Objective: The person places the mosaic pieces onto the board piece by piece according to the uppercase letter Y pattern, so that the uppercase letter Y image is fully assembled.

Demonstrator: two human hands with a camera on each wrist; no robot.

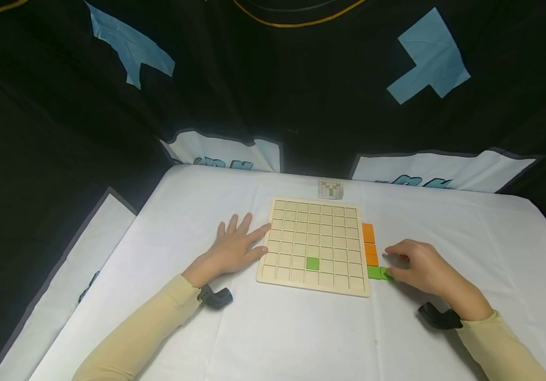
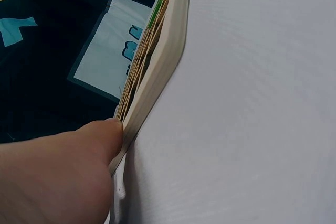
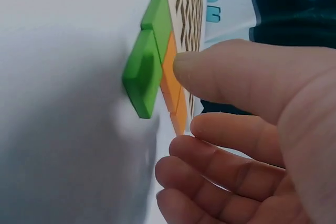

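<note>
A pale wooden grid board [image 1: 313,289] lies on the table, with one green square tile [image 1: 313,263] in a cell of its lower part. Fingers spread, my left hand [image 1: 234,246] lies at the board's left side, its thumb and index finger at the rim. To the right of the board are two green tiles [image 1: 374,272] end to end, below several orange tiles [image 1: 368,233] in a column. My right hand [image 1: 422,264] hovers beside the outer green tile [image 3: 142,69], thumb and fingers loosely bent and apart, holding nothing.
A small card with a printed grid pattern [image 1: 331,189] lies just beyond the board's far edge. White cloth [image 1: 301,338] covers the table. Black curtain [image 1: 273,95] with blue and white patches hangs behind it. Each wrist wears a black camera mount [image 1: 439,316].
</note>
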